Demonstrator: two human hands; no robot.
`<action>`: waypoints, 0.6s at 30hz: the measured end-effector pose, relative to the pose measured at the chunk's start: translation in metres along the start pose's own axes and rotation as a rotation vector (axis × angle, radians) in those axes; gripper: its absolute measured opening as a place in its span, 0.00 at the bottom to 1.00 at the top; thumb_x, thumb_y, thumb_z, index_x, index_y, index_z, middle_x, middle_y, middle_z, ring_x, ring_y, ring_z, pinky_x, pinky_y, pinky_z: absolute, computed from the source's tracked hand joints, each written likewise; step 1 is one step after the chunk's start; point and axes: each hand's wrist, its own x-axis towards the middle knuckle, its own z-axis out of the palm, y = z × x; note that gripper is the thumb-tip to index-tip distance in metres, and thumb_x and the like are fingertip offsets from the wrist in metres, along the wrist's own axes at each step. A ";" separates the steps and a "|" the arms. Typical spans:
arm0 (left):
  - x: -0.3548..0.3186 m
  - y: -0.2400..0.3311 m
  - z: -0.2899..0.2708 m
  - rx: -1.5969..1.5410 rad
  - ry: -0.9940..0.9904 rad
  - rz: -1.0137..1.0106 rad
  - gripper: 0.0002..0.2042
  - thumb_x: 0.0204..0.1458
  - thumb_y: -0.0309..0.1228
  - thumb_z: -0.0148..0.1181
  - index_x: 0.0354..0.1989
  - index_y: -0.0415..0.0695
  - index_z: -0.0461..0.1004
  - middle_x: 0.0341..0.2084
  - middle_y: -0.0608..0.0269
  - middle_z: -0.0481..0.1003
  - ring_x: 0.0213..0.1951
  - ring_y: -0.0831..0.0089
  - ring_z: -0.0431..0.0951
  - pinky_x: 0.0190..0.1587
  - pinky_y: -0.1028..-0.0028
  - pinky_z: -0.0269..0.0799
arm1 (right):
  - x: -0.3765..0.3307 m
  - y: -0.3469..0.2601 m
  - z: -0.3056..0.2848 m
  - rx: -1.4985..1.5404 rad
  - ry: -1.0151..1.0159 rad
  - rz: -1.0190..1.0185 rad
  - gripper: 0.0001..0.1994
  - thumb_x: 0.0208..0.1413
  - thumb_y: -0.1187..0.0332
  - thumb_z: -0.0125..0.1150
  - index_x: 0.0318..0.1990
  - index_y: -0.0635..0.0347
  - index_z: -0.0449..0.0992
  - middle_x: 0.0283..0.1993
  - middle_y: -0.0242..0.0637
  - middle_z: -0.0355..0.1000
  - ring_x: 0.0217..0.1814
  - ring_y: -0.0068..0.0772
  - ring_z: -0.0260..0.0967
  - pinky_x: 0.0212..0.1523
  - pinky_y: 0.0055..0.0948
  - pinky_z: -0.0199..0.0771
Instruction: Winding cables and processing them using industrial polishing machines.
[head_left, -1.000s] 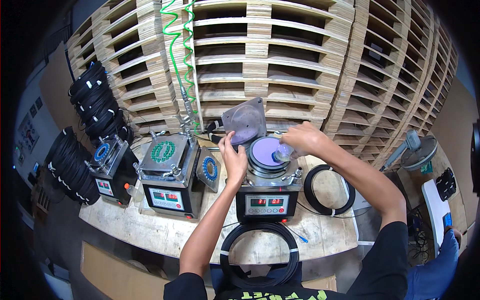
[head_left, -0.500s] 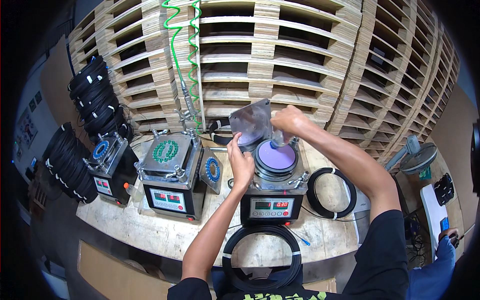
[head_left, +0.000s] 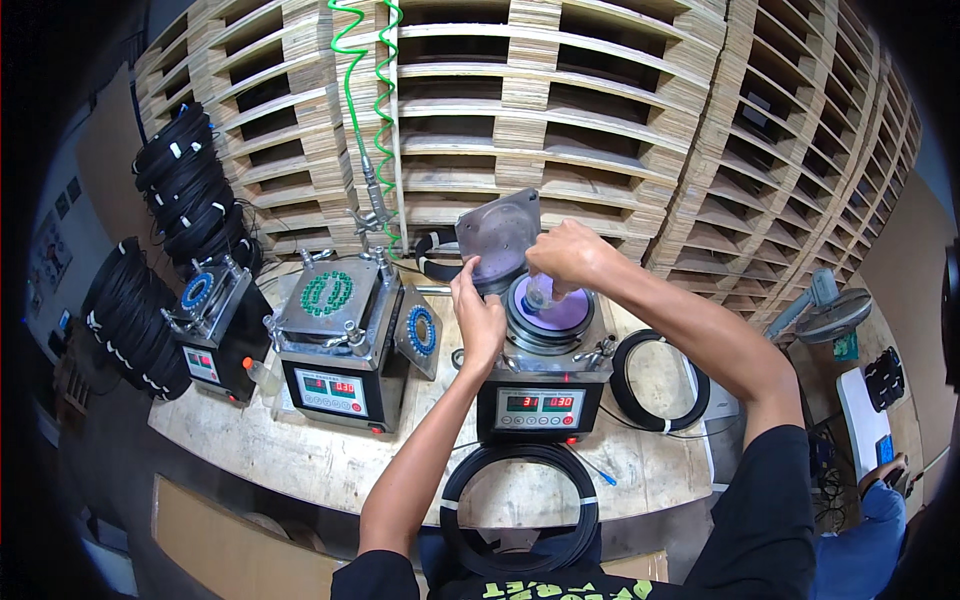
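My left hand (head_left: 478, 312) grips the lower edge of a square metal plate (head_left: 500, 225), which stands tilted behind a polishing machine (head_left: 535, 408). On top of that machine lies a round purple pad (head_left: 572, 313). My right hand (head_left: 570, 258) is closed round a small clear container (head_left: 540, 290) with a bluish end, held down at the left part of the pad. Whether its end touches the pad I cannot tell. In front of the machine lies a black cable coil (head_left: 462, 490), with a thin cable with a blue tip (head_left: 608, 479) beside it.
Two similar machines stand to the left, one with a green ring fixture (head_left: 327, 293), one with a blue ring fixture (head_left: 197, 292). A plate with blue connectors (head_left: 421, 330) leans between machines. Cable coils (head_left: 187, 185), a bottle (head_left: 263, 377), a fan (head_left: 835, 315) and pallets (head_left: 600, 100) surround the bench.
My right hand has moved left and down with the clear container, from the pad's far edge to over its left part. My left hand keeps hold of the plate.
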 end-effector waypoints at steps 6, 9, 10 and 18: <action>-0.001 0.004 -0.004 0.041 -0.022 -0.014 0.30 0.44 0.13 0.48 0.62 0.38 0.63 0.56 0.41 0.64 0.59 0.48 0.68 0.63 0.62 0.61 | -0.013 0.017 0.020 0.100 -0.028 0.117 0.22 0.38 0.58 0.79 0.42 0.54 0.83 0.42 0.41 0.81 0.46 0.41 0.80 0.44 0.39 0.79; -0.001 0.000 -0.007 0.025 0.006 -0.011 0.29 0.44 0.14 0.49 0.60 0.39 0.65 0.57 0.43 0.62 0.60 0.49 0.65 0.64 0.62 0.59 | -0.041 0.036 0.032 0.635 0.047 0.237 0.34 0.48 0.48 0.72 0.62 0.51 0.72 0.55 0.48 0.75 0.58 0.48 0.72 0.55 0.42 0.73; -0.001 0.003 -0.004 0.023 0.022 0.004 0.28 0.44 0.14 0.50 0.60 0.39 0.65 0.57 0.44 0.61 0.61 0.49 0.64 0.64 0.62 0.58 | -0.053 0.044 0.043 0.631 0.049 0.251 0.34 0.48 0.48 0.72 0.62 0.51 0.72 0.55 0.48 0.75 0.58 0.48 0.72 0.55 0.42 0.73; -0.007 0.064 -0.018 -0.019 0.035 0.402 0.18 0.57 0.24 0.54 0.57 0.39 0.67 0.57 0.46 0.62 0.62 0.52 0.63 0.65 0.60 0.56 | -0.081 0.006 0.086 1.444 0.756 0.307 0.35 0.55 0.54 0.70 0.66 0.60 0.66 0.60 0.45 0.70 0.60 0.37 0.68 0.61 0.35 0.68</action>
